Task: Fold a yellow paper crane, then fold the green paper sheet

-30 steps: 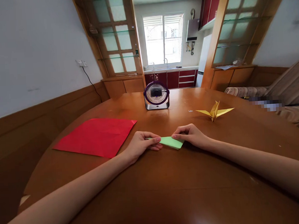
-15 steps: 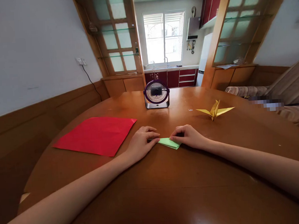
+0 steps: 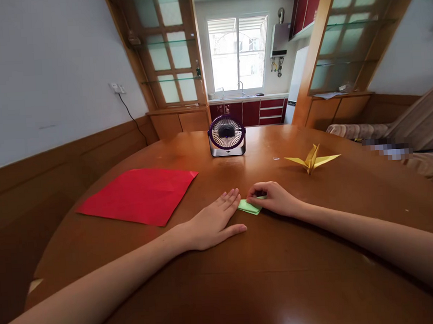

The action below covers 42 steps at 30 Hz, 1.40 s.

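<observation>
surface: round brown wooden table [image 3: 245, 277], glossy, light reflecting near the front edge
room: white wall on the left with wood panelling below, glass-door cabinets [image 3: 165, 48] either side of an opening, kitchen with window [image 3: 238, 53] behind, sofa [image 3: 401, 136] at right
paper count: 1 red sheet [image 3: 140, 196] lying flat at left; 1 small folded green paper [image 3: 250, 206] mid-table; 1 yellow paper crane [image 3: 312, 160] at right, well apart from the hands
other count: 1 small purple fan [image 3: 226, 136] at the far side of the table, facing the camera
left hand [image 3: 213, 223]: flat, palm down on the table, fingers straight and together, tips touching the left end of the green paper; grips nothing
right hand [image 3: 273, 197]: curled, fingertips pinching or pressing the right end of the green paper against the table
arms: both forearms bare, stretched forward, converging on the green paper
</observation>
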Motion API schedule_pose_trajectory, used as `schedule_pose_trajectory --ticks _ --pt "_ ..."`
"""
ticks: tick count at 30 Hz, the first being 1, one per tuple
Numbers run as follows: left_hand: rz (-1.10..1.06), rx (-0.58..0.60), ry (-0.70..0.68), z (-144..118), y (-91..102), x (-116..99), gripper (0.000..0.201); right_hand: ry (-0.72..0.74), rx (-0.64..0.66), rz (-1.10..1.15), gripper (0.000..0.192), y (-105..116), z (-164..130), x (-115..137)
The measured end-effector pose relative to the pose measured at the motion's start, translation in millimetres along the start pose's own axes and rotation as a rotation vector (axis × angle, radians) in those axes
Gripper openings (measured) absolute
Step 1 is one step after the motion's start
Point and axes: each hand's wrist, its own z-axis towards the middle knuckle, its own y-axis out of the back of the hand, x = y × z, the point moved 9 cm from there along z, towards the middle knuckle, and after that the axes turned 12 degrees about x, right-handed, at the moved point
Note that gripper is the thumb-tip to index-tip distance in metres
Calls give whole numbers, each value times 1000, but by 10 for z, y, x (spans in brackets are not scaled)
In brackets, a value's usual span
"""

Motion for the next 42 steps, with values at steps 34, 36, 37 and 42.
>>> schedule_pose_trajectory --ticks 34,36,37,42 --pt "-345 -470 1 -208 419 232 32 239 -171 -39 16 193 -175 289" --pt "-299 -494 -38 -229 432 197 33 244 -180 -38 16 200 -182 287" --pt "-268 -504 -61 -238 438 177 34 244 -179 -36 16 199 -182 284" --pt "-184 -549 -133 -278 466 127 33 261 -113 -8 19 146 -160 294"
